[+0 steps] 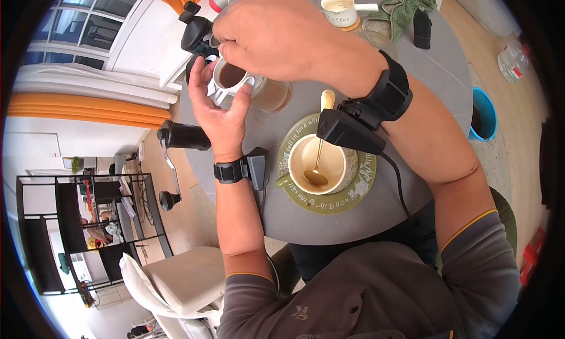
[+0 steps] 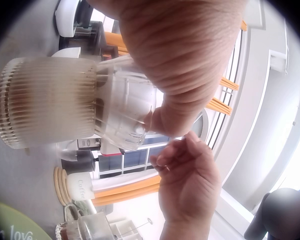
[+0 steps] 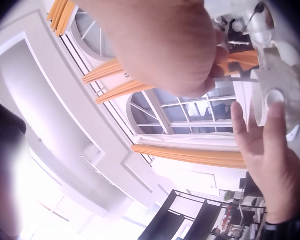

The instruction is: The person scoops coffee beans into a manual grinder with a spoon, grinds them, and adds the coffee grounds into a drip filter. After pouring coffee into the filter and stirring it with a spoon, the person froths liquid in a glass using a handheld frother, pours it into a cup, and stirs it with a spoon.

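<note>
In the head view my left hand (image 1: 226,118) grips a pale coffee dripper (image 1: 219,95) from the near side, thumb and fingers around it. Dark coffee (image 1: 231,75) shows inside the dripper. Below it stands a ribbed glass jar (image 2: 45,100), seen in the left wrist view with the clear dripper on top. My right hand (image 1: 276,36) hovers over the dripper's far side. Its fingers are bent in the left wrist view, close to my left hand, and I cannot tell whether they hold anything. A cream mug (image 1: 348,157) with a gold spoon (image 1: 318,157) stands nearest my right wrist.
Under the mug lies a green plate (image 1: 294,195) with white lettering. A black hand grinder (image 1: 185,136) is at the table's left edge. Further back are a white coffee cup (image 1: 339,15), a green towel (image 1: 400,12) and a small black object (image 1: 422,28). A blue bucket (image 1: 491,112) stands on the floor.
</note>
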The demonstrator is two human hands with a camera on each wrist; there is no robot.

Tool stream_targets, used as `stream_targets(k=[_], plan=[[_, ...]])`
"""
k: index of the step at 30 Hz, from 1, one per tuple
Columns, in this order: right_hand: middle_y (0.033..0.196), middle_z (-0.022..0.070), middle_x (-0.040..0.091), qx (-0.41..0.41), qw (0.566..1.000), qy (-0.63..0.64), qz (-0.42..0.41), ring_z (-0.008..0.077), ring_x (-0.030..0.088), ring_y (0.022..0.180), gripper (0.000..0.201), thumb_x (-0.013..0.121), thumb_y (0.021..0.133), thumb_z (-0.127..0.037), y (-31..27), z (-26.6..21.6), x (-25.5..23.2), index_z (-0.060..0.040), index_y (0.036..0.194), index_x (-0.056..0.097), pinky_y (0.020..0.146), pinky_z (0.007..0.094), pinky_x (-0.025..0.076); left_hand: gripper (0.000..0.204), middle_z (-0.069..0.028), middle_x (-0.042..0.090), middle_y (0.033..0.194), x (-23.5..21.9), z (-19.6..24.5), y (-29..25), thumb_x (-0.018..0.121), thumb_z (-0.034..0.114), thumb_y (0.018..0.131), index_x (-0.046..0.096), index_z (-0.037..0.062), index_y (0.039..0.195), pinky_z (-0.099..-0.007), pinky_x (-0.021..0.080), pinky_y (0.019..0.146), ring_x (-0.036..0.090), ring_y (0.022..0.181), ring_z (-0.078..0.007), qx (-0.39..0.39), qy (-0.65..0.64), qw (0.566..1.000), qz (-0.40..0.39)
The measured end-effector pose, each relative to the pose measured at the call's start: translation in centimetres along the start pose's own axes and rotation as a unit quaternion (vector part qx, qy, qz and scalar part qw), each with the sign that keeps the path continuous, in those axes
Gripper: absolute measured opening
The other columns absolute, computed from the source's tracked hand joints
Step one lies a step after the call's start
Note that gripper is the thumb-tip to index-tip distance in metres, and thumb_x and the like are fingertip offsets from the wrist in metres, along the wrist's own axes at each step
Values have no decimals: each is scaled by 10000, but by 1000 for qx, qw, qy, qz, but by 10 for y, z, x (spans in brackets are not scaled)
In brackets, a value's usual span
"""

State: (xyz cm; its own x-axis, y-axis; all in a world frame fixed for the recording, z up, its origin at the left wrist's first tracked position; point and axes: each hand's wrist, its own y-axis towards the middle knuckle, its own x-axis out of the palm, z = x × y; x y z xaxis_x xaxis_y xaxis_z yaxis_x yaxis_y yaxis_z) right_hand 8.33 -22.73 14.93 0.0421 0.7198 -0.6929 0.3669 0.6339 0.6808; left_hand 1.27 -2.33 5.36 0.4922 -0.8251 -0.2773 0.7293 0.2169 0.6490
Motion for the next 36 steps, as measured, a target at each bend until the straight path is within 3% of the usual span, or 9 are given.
stream_targets(k=[2,5,11,14,17,23,30,32,36], plan=[[748,132,729,69,997,-36,17,305,737,739,202,628,829,-236,8,4,26,-88,828,765,692,447,579,866,-147,589,1344,1,1,0,853,90,751,420,31,1499,-382,432,1094,573,1226,-232,-8,-14,1000,1],[745,125,729,80,997,-7,13,306,735,736,204,621,836,-236,8,4,26,-91,831,764,700,451,578,865,-147,590,1342,1,-1,0,850,88,750,420,31,1498,-379,434,1090,575,1221,-230,-10,-21,1000,4],[739,126,729,67,993,36,87,311,731,726,211,609,839,-227,8,7,30,-81,808,759,701,448,579,861,-144,592,1339,-1,-3,0,846,84,749,423,33,1497,-380,427,1096,573,1224,-229,-7,-11,1000,7],[755,167,716,45,997,32,53,334,698,743,233,612,882,-205,11,8,19,-24,799,731,756,475,487,860,-144,592,1339,-1,-3,0,845,84,750,424,33,1498,-382,423,1101,569,1230,-230,4,4,1000,4],[755,176,713,40,999,-9,3,345,701,749,232,605,883,-198,9,7,14,-22,792,726,755,480,502,859,-146,592,1341,0,0,0,845,82,750,425,34,1498,-381,427,1097,572,1228,-231,0,2,1000,3],[739,123,729,65,997,-32,18,311,731,725,212,605,846,-226,8,7,29,-83,817,758,691,455,577,863,-145,593,1342,0,0,0,848,78,749,424,35,1500,-379,440,1086,581,1215,-230,3,-2,1000,0],[736,123,730,75,995,40,59,296,735,725,194,620,827,-217,8,5,26,-83,797,757,684,451,577,873,-141,596,1339,-1,-2,1,860,90,748,424,38,1502,-379,434,1092,577,1221,-228,8,-5,1000,0],[745,174,710,56,992,104,51,337,707,748,235,598,890,-193,11,6,17,-22,794,728,751,478,509,874,-140,597,1338,-1,-2,1,864,95,747,425,39,1501,-380,433,1094,576,1223,-228,11,-4,1000,0],[754,178,715,22,997,63,50,333,707,742,237,602,891,-195,8,7,12,-24,789,729,750,471,518,878,-142,598,1338,-1,-3,0,869,102,745,427,41,1501,-382,432,1096,577,1224,-229,6,2,1000,0]])
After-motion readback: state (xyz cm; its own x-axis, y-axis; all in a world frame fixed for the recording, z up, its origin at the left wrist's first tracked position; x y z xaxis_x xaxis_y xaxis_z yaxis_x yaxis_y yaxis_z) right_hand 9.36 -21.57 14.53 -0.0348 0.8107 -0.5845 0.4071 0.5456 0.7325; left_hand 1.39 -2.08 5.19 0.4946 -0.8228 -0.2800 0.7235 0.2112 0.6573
